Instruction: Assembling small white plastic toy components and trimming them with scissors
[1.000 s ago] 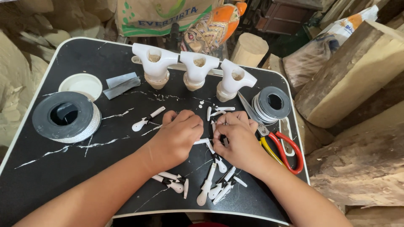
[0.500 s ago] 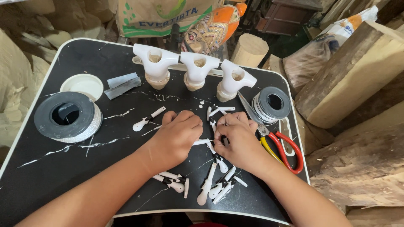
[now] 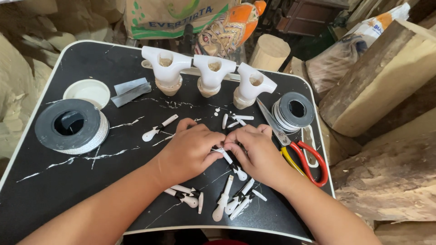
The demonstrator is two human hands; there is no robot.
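Note:
Both my hands meet at the middle of a black table (image 3: 68, 181). My left hand (image 3: 190, 152) and my right hand (image 3: 255, 154) pinch the same small white plastic stick (image 3: 230, 163) between their fingertips; a dark band wraps part of it. Several more white sticks (image 3: 229, 199) lie just in front of my hands, some with dark wrapping (image 3: 184, 196). Another loose stick (image 3: 156, 129) lies to the left, and a few short pieces (image 3: 236, 120) lie behind my hands.
Three white plastic tap bodies (image 3: 209, 75) stand in a row at the back. A large tape roll (image 3: 70, 124) sits left beside a white lid (image 3: 87, 92); a smaller roll (image 3: 294, 111) sits right. Red-and-yellow scissors (image 3: 297, 152) lie by my right hand. Wood blocks (image 3: 386, 77) crowd the right.
My hands stay in the same spot; the fingertips have drawn closer together on the small stick.

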